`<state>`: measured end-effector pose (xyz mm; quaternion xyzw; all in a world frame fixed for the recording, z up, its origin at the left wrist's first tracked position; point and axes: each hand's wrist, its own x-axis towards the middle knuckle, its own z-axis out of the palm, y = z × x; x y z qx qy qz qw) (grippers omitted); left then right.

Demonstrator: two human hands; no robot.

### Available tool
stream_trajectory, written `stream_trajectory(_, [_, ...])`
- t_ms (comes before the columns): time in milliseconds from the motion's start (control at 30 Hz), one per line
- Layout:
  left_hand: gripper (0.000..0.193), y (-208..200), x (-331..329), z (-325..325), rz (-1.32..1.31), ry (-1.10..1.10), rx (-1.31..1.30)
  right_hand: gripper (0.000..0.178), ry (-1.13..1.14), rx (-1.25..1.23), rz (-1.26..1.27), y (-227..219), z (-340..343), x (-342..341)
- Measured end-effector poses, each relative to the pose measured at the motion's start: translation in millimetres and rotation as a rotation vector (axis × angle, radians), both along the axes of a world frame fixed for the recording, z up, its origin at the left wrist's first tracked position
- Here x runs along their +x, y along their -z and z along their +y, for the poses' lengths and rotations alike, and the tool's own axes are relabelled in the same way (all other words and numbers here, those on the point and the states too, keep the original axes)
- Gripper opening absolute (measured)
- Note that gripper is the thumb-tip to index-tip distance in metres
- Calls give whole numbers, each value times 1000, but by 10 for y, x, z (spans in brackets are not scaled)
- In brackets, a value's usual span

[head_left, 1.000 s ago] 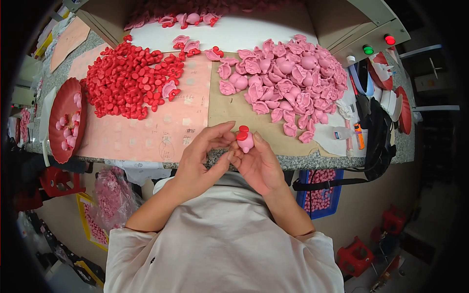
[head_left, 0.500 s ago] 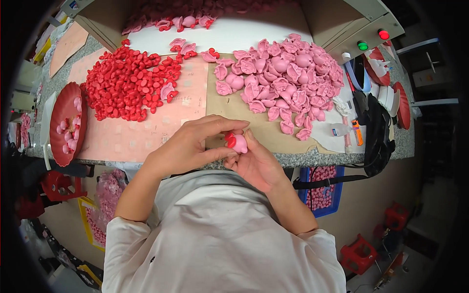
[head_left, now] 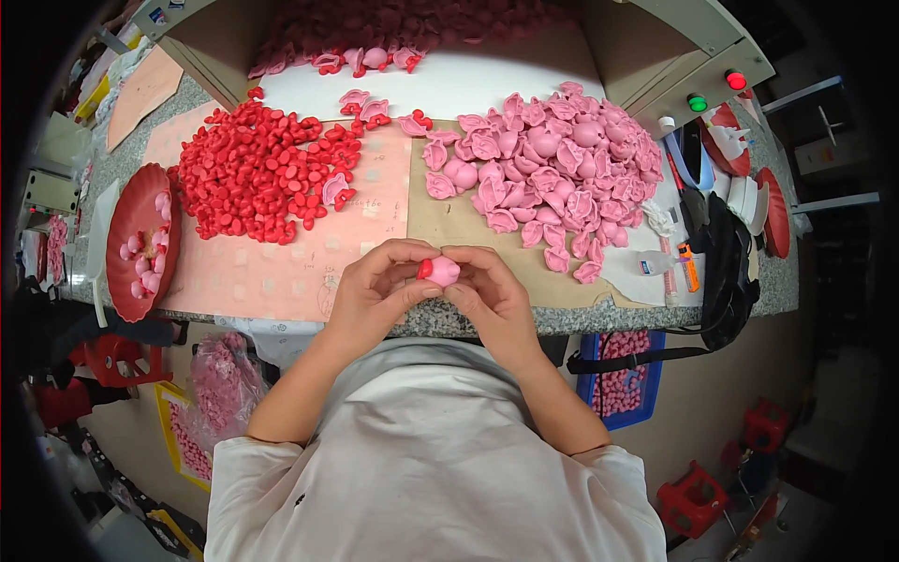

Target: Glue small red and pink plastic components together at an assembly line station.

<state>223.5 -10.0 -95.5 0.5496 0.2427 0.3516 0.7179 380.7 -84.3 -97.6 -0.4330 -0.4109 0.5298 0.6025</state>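
Note:
Above the table's front edge, my left hand (head_left: 367,298) and my right hand (head_left: 498,298) meet fingertip to fingertip. Between them is a small rounded pink plastic part (head_left: 444,273), with a glossy red piece (head_left: 425,269) against its left end. The left finger and thumb pinch the red end; the right ones close on the pink end. Whether the two pieces are locked together cannot be made out. Beyond my left hand lies a heap of red pieces (head_left: 253,173). A larger heap of pink curved shells (head_left: 552,164) spreads beyond my right hand.
A red scalloped dish (head_left: 119,253) with several pink parts stands far left. At the back is a grey open-fronted machine (head_left: 655,56) with pink shells inside. A small bottle (head_left: 651,264), an orange lighter (head_left: 690,269) and a black bag (head_left: 729,253) lie right.
My right hand has turned, its fingers now curling over the top of the pink part. The part has tipped, its red end now pointing left. The view has shifted slightly.

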Motion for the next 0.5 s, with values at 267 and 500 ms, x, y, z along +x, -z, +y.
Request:
stream_trajectory(267, [29, -25, -62, 38, -7, -58, 60, 29, -7, 106, -3, 48, 149, -75])
stream_trajectory(500, [36, -150, -278, 17, -36, -60, 72, 27, 30, 122, 25, -156, 144, -299])
